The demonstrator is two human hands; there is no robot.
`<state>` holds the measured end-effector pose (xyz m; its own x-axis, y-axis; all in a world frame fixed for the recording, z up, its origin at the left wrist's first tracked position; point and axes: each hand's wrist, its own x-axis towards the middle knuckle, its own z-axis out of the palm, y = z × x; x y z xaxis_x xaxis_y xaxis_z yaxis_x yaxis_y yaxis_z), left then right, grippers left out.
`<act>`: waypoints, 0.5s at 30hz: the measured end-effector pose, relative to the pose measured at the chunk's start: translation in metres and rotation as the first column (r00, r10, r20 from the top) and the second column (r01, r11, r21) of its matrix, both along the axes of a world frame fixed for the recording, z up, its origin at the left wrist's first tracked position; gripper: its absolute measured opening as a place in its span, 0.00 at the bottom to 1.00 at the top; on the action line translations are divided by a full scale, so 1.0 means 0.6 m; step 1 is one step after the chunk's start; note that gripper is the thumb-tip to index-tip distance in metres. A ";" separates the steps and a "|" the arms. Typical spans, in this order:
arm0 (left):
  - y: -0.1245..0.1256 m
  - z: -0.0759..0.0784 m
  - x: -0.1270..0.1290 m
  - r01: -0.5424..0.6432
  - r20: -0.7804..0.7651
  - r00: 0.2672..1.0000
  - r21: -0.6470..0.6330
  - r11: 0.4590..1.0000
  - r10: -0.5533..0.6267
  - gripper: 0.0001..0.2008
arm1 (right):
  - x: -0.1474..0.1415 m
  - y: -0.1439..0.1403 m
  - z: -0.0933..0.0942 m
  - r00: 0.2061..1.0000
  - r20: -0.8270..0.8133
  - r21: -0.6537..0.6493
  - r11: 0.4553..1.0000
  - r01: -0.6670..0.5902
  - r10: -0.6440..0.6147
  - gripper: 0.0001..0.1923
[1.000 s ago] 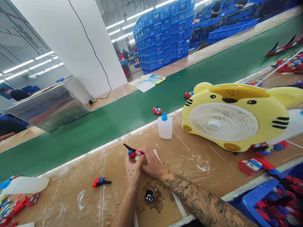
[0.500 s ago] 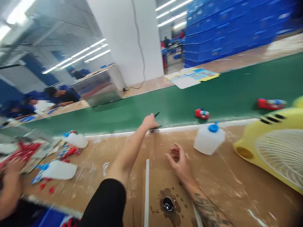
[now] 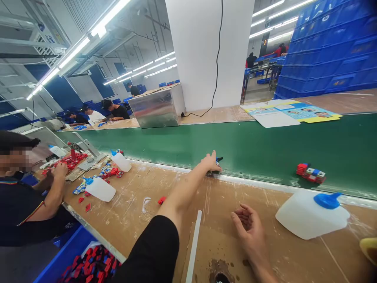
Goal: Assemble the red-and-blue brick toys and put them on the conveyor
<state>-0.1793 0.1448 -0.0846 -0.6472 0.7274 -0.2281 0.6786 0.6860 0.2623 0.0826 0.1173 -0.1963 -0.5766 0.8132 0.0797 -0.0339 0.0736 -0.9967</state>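
The person's left hand [image 3: 211,162] is stretched far forward, at the near edge of the green conveyor belt [image 3: 265,145], and its fingers are closed on a small toy piece [image 3: 217,160]; only a blue and black tip shows just past the fingertips, so the shape of the toy I cannot tell. The right hand [image 3: 249,228] rests low on the brown worktable [image 3: 165,188], palm up and fingers loosely curled, holding nothing. A white glue bottle [image 3: 312,214] with a blue cap lies on its side to the right of this hand, near but apart. Further right of the left hand, a finished red and blue toy [image 3: 311,173] sits on the belt, well apart.

It looks like the piece is being put on the belt. To do it well, I think the hand should go a little beyond the metal edge strip, lower the toy flat on the green surface, and open only when it rests steady, clear of the strip, so it does not tip or catch
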 end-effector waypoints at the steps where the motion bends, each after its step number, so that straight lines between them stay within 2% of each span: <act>1: -0.027 0.005 0.006 0.021 -0.010 1.000 0.036 0.999 -0.021 0.52 | 0.000 0.001 0.001 1.000 -0.001 -0.015 1.000 -0.001 0.001 0.28; 4: -0.157 0.024 0.020 0.069 -0.034 0.997 0.099 0.993 -0.066 0.37 | 0.002 0.002 0.005 1.000 -0.014 -0.059 0.998 0.000 -0.001 0.29; 7: -0.339 0.034 0.028 0.111 0.001 0.994 0.086 0.990 -0.112 0.22 | 0.002 0.000 0.011 0.999 -0.039 -0.076 0.997 0.003 -0.006 0.28; 10: -0.496 0.022 0.044 0.160 0.076 0.983 0.097 0.982 -0.167 0.25 | -0.001 -0.002 0.017 0.998 -0.039 -0.090 0.995 0.042 -0.046 0.27; 12: -0.551 0.001 0.058 0.179 0.084 0.978 0.151 0.972 -0.193 0.28 | -0.002 -0.002 0.016 0.997 -0.034 -0.100 0.993 0.068 -0.072 0.27; 15: -0.563 -0.032 0.069 0.128 0.113 0.982 0.175 0.976 -0.149 0.24 | 0.005 -0.002 0.009 0.998 -0.008 -0.092 0.993 0.068 -0.069 0.28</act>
<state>-0.1377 -0.1930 -0.1036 -0.5120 0.8423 -0.1686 0.7185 0.5275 0.4534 0.0856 0.1160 -0.1908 -0.5186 0.8549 0.0095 -0.0432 -0.0151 -0.9990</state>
